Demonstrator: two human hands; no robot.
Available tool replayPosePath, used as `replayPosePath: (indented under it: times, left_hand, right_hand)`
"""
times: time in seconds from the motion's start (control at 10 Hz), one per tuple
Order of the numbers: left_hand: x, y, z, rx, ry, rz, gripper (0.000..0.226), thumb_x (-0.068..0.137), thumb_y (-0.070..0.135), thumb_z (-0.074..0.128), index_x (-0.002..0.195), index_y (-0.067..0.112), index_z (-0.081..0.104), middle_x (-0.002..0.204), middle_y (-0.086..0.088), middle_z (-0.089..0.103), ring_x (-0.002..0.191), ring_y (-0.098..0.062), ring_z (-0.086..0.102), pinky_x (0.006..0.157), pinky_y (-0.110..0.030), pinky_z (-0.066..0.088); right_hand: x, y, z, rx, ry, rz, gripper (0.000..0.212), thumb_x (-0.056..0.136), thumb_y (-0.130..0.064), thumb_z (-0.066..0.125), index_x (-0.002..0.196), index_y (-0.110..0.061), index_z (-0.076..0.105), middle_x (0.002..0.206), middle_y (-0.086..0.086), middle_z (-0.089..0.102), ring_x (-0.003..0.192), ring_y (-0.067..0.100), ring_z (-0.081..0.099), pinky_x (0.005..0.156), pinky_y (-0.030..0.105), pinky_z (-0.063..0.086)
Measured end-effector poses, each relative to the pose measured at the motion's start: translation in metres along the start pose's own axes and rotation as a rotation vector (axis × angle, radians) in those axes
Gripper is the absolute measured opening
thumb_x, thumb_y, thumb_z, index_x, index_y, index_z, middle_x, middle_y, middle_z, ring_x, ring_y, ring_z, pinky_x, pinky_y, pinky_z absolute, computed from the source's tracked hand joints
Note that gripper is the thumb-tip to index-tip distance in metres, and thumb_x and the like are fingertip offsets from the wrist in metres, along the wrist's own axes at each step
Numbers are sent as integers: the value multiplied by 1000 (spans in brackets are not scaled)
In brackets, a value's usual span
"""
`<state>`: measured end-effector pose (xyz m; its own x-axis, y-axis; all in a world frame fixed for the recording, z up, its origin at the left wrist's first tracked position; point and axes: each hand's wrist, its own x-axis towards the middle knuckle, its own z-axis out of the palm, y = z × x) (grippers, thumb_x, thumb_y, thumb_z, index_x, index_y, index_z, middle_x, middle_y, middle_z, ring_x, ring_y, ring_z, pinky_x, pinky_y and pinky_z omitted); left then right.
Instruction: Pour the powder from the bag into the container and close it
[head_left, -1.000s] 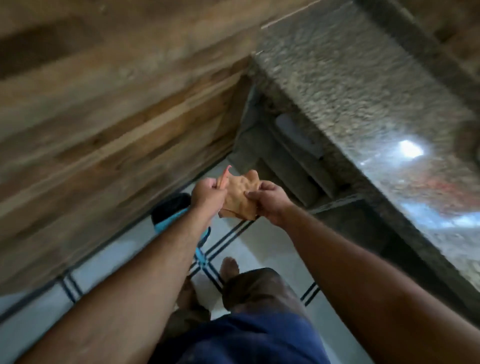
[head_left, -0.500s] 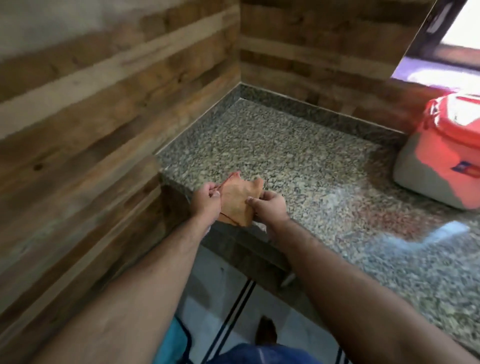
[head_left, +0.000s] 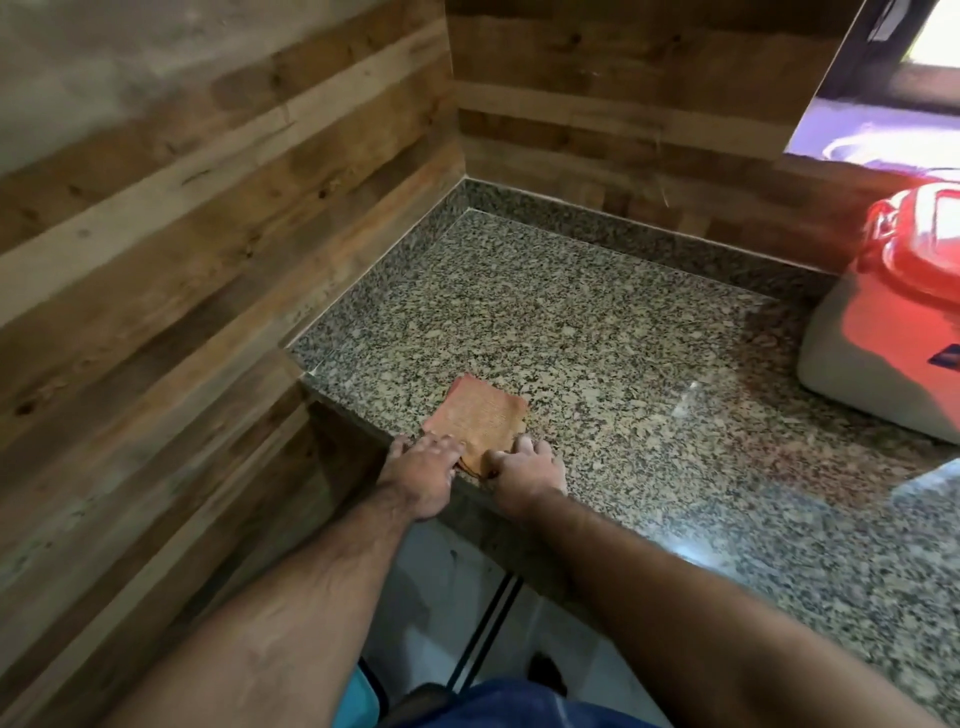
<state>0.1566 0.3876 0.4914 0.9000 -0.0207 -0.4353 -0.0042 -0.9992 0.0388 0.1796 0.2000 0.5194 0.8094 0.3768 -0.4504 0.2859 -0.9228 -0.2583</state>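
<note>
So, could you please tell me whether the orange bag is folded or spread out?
Folded flat: the bag lies as a small layered square on the counter.

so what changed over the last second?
The folded orange bag, held up in the air between both hands before, now lies flat on the granite counter near its edge. Left hand and right hand still touch its near end. The red-lidded container is still shut.

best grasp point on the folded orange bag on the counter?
The folded orange bag lies flat on the granite counter, so a top pinch is hard. Its near edge sits at the counter's front lip; probably slide fingers under there, coming from the front, thumb on top.
</note>
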Motion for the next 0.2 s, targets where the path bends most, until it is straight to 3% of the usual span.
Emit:
replayPosePath:
  times: [0.1, 0.2]
  left_hand:
    - [-3, -4, -13, 38, -87, 0, 61, 115, 31, 32, 173, 34, 14, 182, 8, 11, 169, -17, 7, 131, -64, -4]
    - [-5, 2, -24, 71, -37, 39, 62, 115, 33, 34, 174, 29, 14, 182, 5, 14, 168, -19, 10, 130, -64, -3]
  right_hand:
    - [-11, 10, -6, -57, -3, -31, 59, 99, -47, 67, 154, -40, 48, 147, 8, 49, 140, 32, 42, 118, 53, 38]
    - [-19, 26, -5, -18, 46, 53, 60, 100, -36, 66, 157, -39, 46, 156, 8, 46, 147, 33, 39, 123, 57, 34]
